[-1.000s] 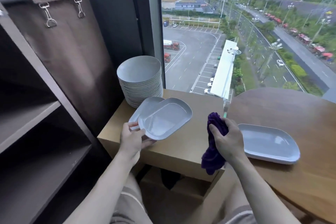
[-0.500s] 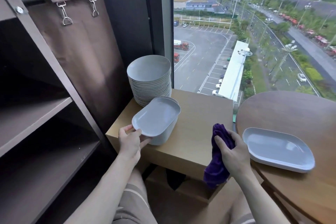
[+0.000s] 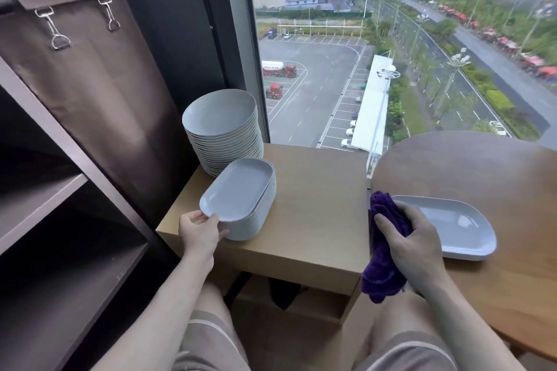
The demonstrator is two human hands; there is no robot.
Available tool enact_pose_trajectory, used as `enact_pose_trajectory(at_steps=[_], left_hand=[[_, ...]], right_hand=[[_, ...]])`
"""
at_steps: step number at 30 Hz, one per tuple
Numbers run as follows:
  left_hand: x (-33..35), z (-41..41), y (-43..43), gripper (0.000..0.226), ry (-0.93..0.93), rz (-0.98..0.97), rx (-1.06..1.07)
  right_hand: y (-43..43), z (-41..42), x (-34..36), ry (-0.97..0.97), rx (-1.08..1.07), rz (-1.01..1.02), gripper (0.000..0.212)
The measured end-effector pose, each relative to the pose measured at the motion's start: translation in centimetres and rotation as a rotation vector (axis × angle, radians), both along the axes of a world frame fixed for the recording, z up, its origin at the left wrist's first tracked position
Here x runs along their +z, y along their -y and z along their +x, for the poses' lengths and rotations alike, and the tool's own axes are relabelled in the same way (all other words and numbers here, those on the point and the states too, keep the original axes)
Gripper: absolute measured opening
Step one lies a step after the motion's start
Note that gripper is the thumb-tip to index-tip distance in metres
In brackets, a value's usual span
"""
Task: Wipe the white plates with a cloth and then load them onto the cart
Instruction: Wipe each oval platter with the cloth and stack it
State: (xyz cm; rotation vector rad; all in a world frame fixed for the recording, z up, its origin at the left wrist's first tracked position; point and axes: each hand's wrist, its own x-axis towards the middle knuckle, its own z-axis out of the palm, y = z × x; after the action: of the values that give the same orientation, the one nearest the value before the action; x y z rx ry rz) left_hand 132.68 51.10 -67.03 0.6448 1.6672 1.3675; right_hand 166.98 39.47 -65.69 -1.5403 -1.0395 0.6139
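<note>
A stack of white oblong plates (image 3: 241, 199) stands on the light wooden side table (image 3: 316, 199). My left hand (image 3: 200, 230) holds the near edge of the top plate, thumb on the rim and fingers under it. Behind it rises a taller stack of round white plates (image 3: 223, 126). My right hand (image 3: 413, 245) grips a purple cloth (image 3: 384, 253) that hangs down past the table edge. One more white oblong plate (image 3: 455, 224) lies alone on the round brown table (image 3: 482, 178), just right of that hand.
The cart's dark shelves (image 3: 54, 211) fill the left, with a brown fabric bag (image 3: 90, 93) hanging from its top rail by metal clips. A tall window (image 3: 391, 54) lies straight ahead. My knees are below the side table.
My left hand has lowered the oblong plate it held onto the stack of oblong plates. My right hand with the cloth has stayed near the round table's edge.
</note>
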Motion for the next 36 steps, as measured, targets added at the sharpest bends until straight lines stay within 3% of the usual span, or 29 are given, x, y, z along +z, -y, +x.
enact_pose_trajectory(at_steps=[7, 11, 16, 20, 23, 26, 30, 33, 36], left_hand=[[-1.2, 1.4, 0.8, 0.040, -0.018, 0.004, -0.011], [-1.0, 2.9, 2.8, 0.035, -0.356, 0.120, -0.070], [-0.5, 8.5, 5.3, 0.015, -0.500, 0.181, -0.505], [-0.2, 14.8, 7.0, 0.011, -0.491, 0.129, -0.890], [-0.3, 19.3, 7.0, 0.013, -0.539, 0.166, -1.050], [-0.7, 23.4, 6.2, 0.033, -0.632, 0.235, -1.117], [-1.1, 27.9, 4.8, 0.079, -0.764, 0.327, -1.209], [-1.7, 30.1, 3.7, 0.111, -0.902, 0.312, -1.335], [-2.2, 30.9, 3.0, 0.127, -1.005, 0.230, -1.423]], right_hand=[[0.3, 2.3, 1.1, 0.010, -0.065, 0.007, 0.025], [0.1, 3.5, 1.1, -0.010, -0.123, -0.009, 0.024], [-0.3, 5.6, 0.8, -0.014, -0.209, -0.054, 0.030], [0.3, 8.1, 0.9, 0.046, -0.332, -0.076, 0.026], [0.9, 10.1, 1.0, 0.089, -0.426, -0.089, 0.034], [1.3, 11.6, 1.0, 0.138, -0.507, -0.088, 0.037], [1.4, 12.0, 0.5, 0.282, -0.539, -0.135, 0.037], [1.3, 11.5, -0.3, 0.399, -0.519, -0.269, 0.044], [1.4, 10.9, -1.6, 0.466, -0.386, -0.478, 0.058]])
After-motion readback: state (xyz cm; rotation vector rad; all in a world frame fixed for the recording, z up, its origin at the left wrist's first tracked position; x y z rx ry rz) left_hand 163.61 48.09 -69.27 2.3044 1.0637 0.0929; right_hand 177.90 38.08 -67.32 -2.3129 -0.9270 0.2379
